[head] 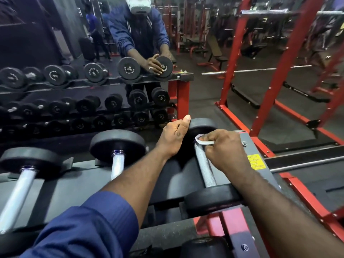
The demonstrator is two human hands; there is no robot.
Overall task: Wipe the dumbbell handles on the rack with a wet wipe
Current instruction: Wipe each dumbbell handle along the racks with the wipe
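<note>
Two more dumbbells lie to the left of the one we are working on: a neighbouring dumbbell [117, 146] just beside our left forearm and a far-left dumbbell [28, 161] at the frame's edge, both with pale handles. Our blue sleeve [83, 229] and left forearm cross the gap between the neighbour and the end dumbbell [212, 200], and our right forearm passes over that dumbbell's near head, hiding part of it. The top shelf of the rack [70, 185] is grey with dark cradles, on a red frame carrying a yellow label [256, 162] at its right end. Beyond the rack stands a mirror [55, 43] reflecting rows of dumbbells and us leaning over them. To the right a red power rack [279, 71] with a barbell [260, 70] stands on dark gym flooring [260, 116]. The end dumbbell sits at the right end of the top shelf, its long axis running from near to far and leaning slightly left at the far end. Our left hand [173, 140] rests on its far head with the thumb raised; the mirror shows the fingers laid fairly straight over the end face. Our right hand [225, 151] is curled round the far part of the knurled handle [205, 168], clamping the white wet wipe [203, 140] against it, so only the near part of the handle shows.
</note>
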